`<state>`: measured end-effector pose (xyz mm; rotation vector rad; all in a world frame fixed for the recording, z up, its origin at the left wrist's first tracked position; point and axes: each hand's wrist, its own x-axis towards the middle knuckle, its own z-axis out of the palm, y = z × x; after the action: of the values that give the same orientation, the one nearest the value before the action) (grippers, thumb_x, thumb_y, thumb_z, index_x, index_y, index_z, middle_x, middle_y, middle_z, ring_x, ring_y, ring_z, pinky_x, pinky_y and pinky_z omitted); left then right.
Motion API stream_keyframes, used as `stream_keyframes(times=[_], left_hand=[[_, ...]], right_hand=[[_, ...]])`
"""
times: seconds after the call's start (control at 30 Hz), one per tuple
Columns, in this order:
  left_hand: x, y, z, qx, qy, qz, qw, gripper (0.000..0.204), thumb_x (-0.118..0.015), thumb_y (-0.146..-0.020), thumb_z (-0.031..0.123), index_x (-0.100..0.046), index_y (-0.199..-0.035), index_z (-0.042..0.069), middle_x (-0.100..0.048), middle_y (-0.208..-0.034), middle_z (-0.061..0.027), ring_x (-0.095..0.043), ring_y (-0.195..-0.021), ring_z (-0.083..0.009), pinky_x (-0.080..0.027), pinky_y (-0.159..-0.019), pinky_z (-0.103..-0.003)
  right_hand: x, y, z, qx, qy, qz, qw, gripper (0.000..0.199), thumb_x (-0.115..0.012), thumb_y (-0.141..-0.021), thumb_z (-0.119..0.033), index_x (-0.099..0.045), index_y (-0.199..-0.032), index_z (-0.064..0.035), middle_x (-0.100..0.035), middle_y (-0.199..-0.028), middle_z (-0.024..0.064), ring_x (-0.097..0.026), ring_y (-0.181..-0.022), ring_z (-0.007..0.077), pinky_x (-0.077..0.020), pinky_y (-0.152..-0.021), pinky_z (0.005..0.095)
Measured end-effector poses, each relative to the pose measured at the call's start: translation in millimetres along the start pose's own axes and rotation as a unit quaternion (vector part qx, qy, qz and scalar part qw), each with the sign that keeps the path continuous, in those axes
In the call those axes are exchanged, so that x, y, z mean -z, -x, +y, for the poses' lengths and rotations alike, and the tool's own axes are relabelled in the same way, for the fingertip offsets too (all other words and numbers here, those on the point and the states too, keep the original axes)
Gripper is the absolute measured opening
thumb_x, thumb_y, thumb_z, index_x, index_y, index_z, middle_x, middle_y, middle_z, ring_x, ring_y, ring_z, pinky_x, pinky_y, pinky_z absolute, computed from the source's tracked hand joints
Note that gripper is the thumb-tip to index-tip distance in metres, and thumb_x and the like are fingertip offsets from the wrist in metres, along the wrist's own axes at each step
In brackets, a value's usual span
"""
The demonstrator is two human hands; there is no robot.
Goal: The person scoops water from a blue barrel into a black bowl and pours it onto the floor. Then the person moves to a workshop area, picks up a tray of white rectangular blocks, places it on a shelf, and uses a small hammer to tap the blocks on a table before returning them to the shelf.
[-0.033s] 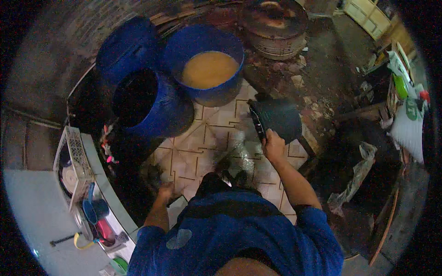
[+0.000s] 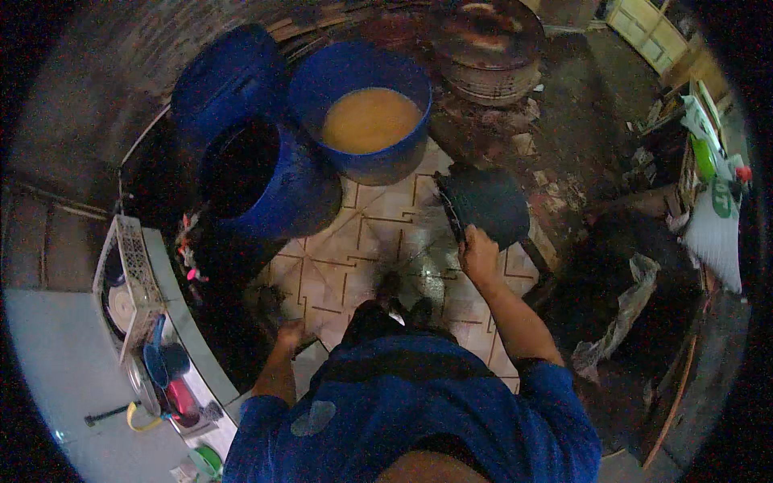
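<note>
I see a dark, round plastic bucket (image 2: 487, 205) tipped on its side on the pale patterned tile floor (image 2: 338, 266), near that tiled patch's right edge. Its open mouth faces left, toward the middle of the tiles, and its rim touches the floor. My right hand (image 2: 479, 253) grips the rim at its lower, near side. The tiles around the mouth look wet and dark-streaked. What my left hand (image 2: 291, 334) touches, I cannot tell.
</note>
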<state>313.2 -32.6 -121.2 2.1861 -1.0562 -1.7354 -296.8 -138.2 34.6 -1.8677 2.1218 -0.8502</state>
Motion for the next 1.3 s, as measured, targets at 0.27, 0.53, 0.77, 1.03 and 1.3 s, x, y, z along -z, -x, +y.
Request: stream_keyframes(times=[0.27,0.53,0.77,1.03,1.3], left_hand=[[-8.5,-16.2,-40.6,0.080,0.237,-0.052,0.967,0.048,-0.067,-0.088,0.038,-0.057,-0.126,0.011,-0.065,-0.092,-0.0069,-0.061,-0.065,-0.0177,-0.049,-0.052,-0.031],[-4.5,-89.1,-26.9,0.059,0.095,-0.023,0.994,0.052,-0.066,-0.089,0.030,-0.051,-0.135,0.010,-0.065,-0.097,-0.0070,-0.065,-0.077,-0.0213,-0.056,-0.059,-0.033],[9.8,-113.0,54.2,-0.209,0.092,0.043,0.973,0.038,-0.060,-0.091,0.018,-0.055,-0.126,0.004,-0.059,-0.122,-0.0133,-0.058,-0.108,-0.0246,-0.054,-0.086,-0.037],[29.9,-99.1,49.4,-0.248,0.089,0.066,0.962,0.045,-0.064,-0.087,0.021,-0.054,-0.127,0.003,-0.059,-0.124,-0.0137,-0.060,-0.107,-0.0289,-0.052,-0.088,-0.043],[0.8,-82.6,31.6,-0.211,-0.001,0.192,0.959,0.046,-0.066,-0.086,0.030,-0.056,-0.121,0.002,-0.063,-0.113,-0.0136,-0.062,-0.100,-0.0299,-0.051,-0.083,-0.046]], right_hand=[[14.3,-105.3,-34.7,0.038,-0.065,0.120,0.990,0.015,-0.066,-0.085,-0.006,-0.051,-0.082,-0.0051,-0.054,-0.067,0.0080,-0.055,-0.058,0.0215,-0.0447,-0.055,0.0362],[7.8,-218.0,-80.4,-0.045,-0.268,0.095,0.958,0.019,-0.066,-0.090,-0.013,-0.051,-0.080,-0.0066,-0.047,-0.070,-0.0045,-0.039,-0.064,0.0063,-0.0353,-0.055,0.0247],[-50.5,-319.2,-121.0,0.048,-0.225,0.107,0.967,0.022,-0.067,-0.089,-0.014,-0.049,-0.082,-0.0037,-0.044,-0.066,-0.0006,-0.040,-0.062,0.0099,-0.0373,-0.055,0.0272],[-85.0,-377.1,-174.0,0.013,-0.295,0.045,0.954,0.020,-0.069,-0.087,-0.013,-0.052,-0.081,-0.0044,-0.047,-0.066,-0.0021,-0.040,-0.062,0.0091,-0.0357,-0.056,0.0266],[-103.1,-411.5,-281.0,0.090,-0.438,-0.111,0.888,0.030,-0.070,-0.087,-0.013,-0.043,-0.073,-0.0116,-0.039,-0.068,-0.0074,-0.033,-0.063,0.0043,-0.0271,-0.054,0.0242]])
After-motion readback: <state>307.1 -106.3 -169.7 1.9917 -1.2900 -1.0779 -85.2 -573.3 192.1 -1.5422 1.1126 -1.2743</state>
